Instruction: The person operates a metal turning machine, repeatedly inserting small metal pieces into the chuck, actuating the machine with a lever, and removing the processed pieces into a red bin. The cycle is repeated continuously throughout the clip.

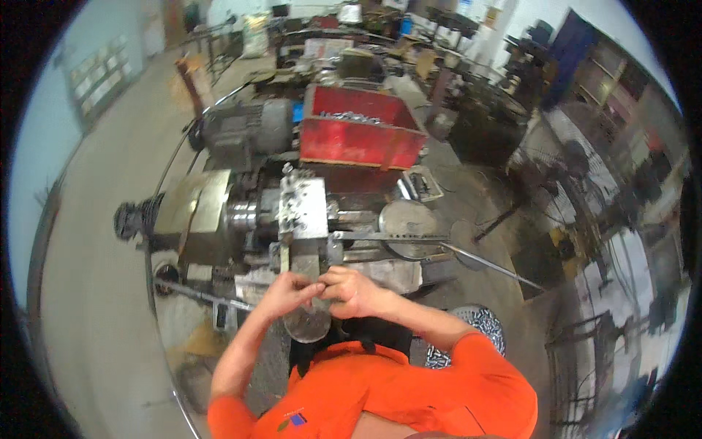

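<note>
Just below the lathe's steel tool block (302, 207), both hands are meeting over a round grey handwheel (307, 323); the left hand (287, 291) and right hand (351, 289) are curling fingertips together, whatever they pinch too small to tell; a red bin (358, 143) of metal parts is sitting beyond.

We see a small red-and-blue logo patch (292, 421) on the orange shirt (409, 395), and far beyond it a pale sack (256, 40) standing on the floor.

Greasy old lathe (241, 219) sits on the concrete floor (95, 241), red bin (362, 139) of metal parts at its 1 o'clock, electric motor (245, 128) at 12.
</note>
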### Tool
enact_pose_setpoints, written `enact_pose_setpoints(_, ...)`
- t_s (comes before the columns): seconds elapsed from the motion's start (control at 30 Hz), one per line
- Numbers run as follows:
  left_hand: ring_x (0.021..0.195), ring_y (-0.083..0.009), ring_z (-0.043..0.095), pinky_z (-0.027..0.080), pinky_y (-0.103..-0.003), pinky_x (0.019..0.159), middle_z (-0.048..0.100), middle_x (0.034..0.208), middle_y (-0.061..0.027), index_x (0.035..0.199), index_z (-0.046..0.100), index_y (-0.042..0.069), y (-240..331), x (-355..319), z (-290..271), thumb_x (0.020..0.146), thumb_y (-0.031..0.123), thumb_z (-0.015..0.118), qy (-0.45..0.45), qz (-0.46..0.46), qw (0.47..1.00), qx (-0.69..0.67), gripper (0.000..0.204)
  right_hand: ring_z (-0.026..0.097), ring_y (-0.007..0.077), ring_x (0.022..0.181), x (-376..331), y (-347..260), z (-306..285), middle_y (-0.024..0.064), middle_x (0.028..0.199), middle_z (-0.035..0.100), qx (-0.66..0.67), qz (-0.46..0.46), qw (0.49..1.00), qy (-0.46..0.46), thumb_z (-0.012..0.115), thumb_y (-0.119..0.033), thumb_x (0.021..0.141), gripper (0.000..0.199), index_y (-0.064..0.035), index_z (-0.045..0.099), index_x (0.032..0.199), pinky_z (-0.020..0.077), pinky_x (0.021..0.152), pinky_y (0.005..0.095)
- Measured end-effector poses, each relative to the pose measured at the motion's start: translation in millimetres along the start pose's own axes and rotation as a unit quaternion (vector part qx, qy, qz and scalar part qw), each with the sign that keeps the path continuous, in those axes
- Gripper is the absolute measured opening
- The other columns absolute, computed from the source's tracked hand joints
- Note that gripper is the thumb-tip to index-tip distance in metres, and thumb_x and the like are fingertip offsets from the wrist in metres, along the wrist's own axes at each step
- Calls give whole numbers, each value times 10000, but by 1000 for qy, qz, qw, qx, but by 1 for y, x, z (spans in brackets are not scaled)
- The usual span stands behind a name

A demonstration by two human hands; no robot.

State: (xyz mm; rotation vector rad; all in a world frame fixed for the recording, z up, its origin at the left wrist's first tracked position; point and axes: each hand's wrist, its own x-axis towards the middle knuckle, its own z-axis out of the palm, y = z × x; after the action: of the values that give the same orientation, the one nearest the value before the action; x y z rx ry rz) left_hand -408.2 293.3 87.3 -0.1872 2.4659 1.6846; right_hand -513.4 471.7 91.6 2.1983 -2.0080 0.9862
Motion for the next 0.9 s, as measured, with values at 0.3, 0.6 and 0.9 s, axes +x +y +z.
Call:
enact_pose_setpoints(0.3, 658, -189, 625, 478, -321, 614, 650, 735, -119, 981, 619, 1, -47, -133, -140, 830, 120, 581, 409, 18, 887, 212, 196, 545, 329, 863, 131, 49, -10, 128, 828, 614, -134, -23, 991, -13, 625, -221, 538, 241, -53, 673, 704, 483, 717, 417)
enact_pose_setpoints(0.6, 664, -163, 605, 482, -298, 614, 630, 737, -118, 1050, 578, -25, -147, -287, -114, 768, 115, 652, 512, -203, 828, 105, 323, 575, 353, 848, 178, 114, 45, 166, 729, 648, -161, 149, 970, -102, 581, -170, 537, 184, -73, 688, 650, 499, 750, 396)
enact_pose_setpoints(0.9, 706, -347, 623, 484, -410, 632, 626, 739, -192, 901, 535, -28, -154, -271, -85, 707, 177, 722, 497, -301, 786, 209, 339, 587, 351, 876, 192, 98, 41, 185, 800, 654, -117, 181, 959, -184, 587, -166, 536, 268, -95, 719, 759, 500, 787, 389)
